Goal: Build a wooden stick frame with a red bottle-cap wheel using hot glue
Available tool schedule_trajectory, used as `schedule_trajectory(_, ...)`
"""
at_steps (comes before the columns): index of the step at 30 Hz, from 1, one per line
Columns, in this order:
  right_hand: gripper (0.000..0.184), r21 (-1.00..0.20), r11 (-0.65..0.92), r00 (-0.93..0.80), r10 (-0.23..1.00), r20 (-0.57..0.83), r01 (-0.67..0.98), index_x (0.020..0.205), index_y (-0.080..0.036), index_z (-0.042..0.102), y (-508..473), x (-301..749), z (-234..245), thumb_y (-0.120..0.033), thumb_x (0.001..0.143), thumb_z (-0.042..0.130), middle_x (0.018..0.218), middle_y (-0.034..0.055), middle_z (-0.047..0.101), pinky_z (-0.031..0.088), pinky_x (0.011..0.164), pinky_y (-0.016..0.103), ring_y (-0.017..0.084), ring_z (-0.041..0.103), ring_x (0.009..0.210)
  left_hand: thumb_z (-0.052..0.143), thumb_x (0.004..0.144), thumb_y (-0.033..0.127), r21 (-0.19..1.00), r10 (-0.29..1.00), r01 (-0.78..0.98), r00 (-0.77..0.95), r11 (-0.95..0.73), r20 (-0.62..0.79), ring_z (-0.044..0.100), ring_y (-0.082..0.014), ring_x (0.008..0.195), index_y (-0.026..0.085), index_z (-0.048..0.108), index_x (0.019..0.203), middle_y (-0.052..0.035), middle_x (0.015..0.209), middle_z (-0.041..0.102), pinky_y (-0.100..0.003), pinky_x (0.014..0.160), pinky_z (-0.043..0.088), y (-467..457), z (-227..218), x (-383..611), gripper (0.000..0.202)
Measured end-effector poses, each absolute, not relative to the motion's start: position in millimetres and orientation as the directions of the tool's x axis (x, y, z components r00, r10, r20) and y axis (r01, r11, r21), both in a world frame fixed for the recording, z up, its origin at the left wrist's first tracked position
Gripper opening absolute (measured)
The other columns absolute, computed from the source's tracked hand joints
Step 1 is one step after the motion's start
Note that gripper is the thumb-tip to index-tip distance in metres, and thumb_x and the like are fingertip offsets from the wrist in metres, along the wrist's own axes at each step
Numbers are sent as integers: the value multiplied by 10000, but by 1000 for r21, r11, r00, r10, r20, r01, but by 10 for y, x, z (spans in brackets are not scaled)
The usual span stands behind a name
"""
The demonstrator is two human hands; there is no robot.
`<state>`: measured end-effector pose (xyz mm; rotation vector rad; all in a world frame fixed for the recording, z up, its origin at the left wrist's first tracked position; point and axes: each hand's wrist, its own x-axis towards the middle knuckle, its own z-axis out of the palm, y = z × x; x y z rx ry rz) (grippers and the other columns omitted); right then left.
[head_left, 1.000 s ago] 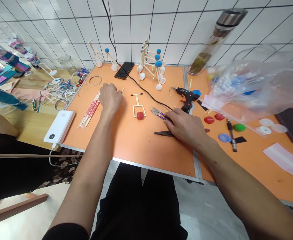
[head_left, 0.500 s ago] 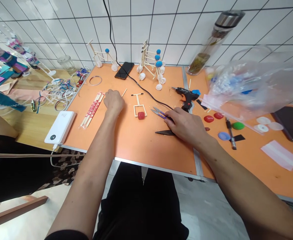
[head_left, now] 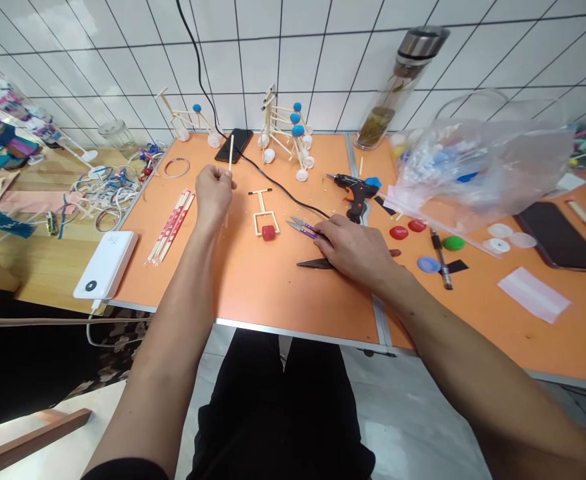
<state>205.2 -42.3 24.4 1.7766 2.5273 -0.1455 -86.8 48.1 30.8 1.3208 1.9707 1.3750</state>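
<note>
My left hand (head_left: pixel 213 195) is raised above the orange table (head_left: pixel 273 293), pinching a thin wooden stick (head_left: pixel 231 153) that stands upright from its fingertips. My right hand (head_left: pixel 355 250) lies on the purple-handled thread snips (head_left: pixel 303 228), its fingers over their handles. Under its fingertips a black pointed blade (head_left: pixel 315 264) lies flat. Between my hands sits a small wooden stick frame (head_left: pixel 260 210) with a red cap (head_left: pixel 269 233) at its near end. Paper-wrapped chopsticks (head_left: pixel 169 223) lie left of my left hand.
A black cable (head_left: pixel 277 180) crosses the table. Stick models with blue balls (head_left: pixel 285 133) and a phone (head_left: pixel 234 145) stand by the tiled wall. A glue gun (head_left: pixel 353 191), a plastic bag (head_left: pixel 477 167) and bottle caps lie right. A white power bank (head_left: pixel 105 265) sits left.
My left hand has lifted off the table with the stick, which lay flat before and now stands upright. My right hand stays on the snips. The whole view has shifted slightly.
</note>
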Motion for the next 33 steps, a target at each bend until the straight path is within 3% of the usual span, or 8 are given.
schedule_trajectory(2,415,-54,340,-344,935,-87,939,1450,-214,754,-423,2052,249,-375,1246,432,1437,125,760,266,664,388,312,751,1192,618,1041,126,981,892,194,-444,-1,89,560,-122,594,240,619,901,8,763,737,-249,592,467,491,328,-818,180)
schedule_trajectory(4,414,-59,341,-345,935,-79,938,1449,-211,757,-423,2057,254,-370,1242,436,1433,127,764,272,666,387,312,752,1190,632,1039,98,999,923,-51,-384,0,-19,463,-87,494,239,632,955,52,688,695,-215,487,364,471,362,-755,163)
schedule_trajectory(9,404,-128,341,-343,939,13,931,1397,-211,781,-436,2070,253,-356,1231,443,1407,132,801,360,703,380,317,759,1202,643,1081,45,925,952,-354,-211,136,-221,610,-43,515,187,694,941,23,706,752,-134,531,490,351,439,-550,205)
schedule_trajectory(15,410,-341,431,-335,891,306,835,1520,-184,716,-501,2062,204,-317,1196,503,1369,156,829,522,908,376,300,771,1243,659,1097,27,906,976,-383,-46,179,-212,796,-81,650,147,669,800,-45,792,833,-147,685,659,263,377,-315,320)
schedule_trajectory(19,365,-358,484,-292,831,473,798,1449,-201,747,-450,2074,73,-362,1142,632,1246,130,853,530,820,380,293,788,1068,670,1083,16,908,980,-374,13,190,-200,830,-104,671,143,691,803,-60,817,858,-146,661,663,221,333,-236,308)
schedule_trajectory(22,245,-358,534,-271,773,574,766,1294,-206,796,-373,2108,-24,-285,1117,647,1120,109,860,536,812,393,285,790,1003,694,1066,19,909,979,-365,46,202,-199,846,-120,683,147,697,808,-55,805,858,-151,652,669,196,318,-204,288)
schedule_trajectory(26,200,-339,538,-262,755,601,772,1107,-220,814,-327,2141,-49,-240,1125,615,1055,105,851,523,791,401,285,785,999,714,1070,55,911,977,-354,44,211,-209,852,-126,686,153,700,826,-53,818,864,-156,662,676,188,306,-192,263)
schedule_trajectory(33,171,-319,528,-279,766,579,787,1111,-230,819,-348,2135,-5,-290,1126,659,1078,100,850,507,779,398,277,782,979,682,1101,42,902,973,-369,44,225,-225,855,-128,685,156,671,807,-53,797,849,-155,661,664,185,289,-189,315)
